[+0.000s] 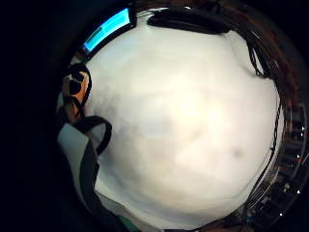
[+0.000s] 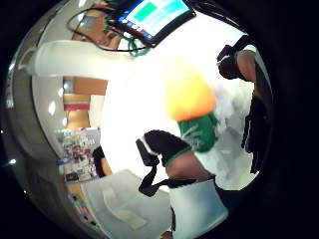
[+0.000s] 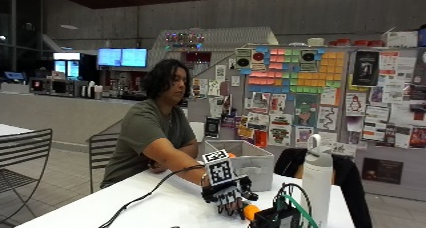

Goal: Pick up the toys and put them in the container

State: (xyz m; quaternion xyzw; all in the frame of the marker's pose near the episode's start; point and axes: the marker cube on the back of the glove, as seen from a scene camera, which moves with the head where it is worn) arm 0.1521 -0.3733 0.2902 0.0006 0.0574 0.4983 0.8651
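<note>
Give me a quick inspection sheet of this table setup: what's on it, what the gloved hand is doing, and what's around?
Surface: white table, mostly bare near the person.
Job's things: orange and green toy at the right hand, fingers curled round it; grey container stands on the table behind the hand, with something orange showing at its rim.
Clutter: white bottle and a small black device near the table's front edge.
Hand: gloved, low over the table, gripping the toy.
Cables: a black cable runs across the table to the glove; green wire at the device.
Surroundings: poster board behind, metal chair at the side, wall screens.
</note>
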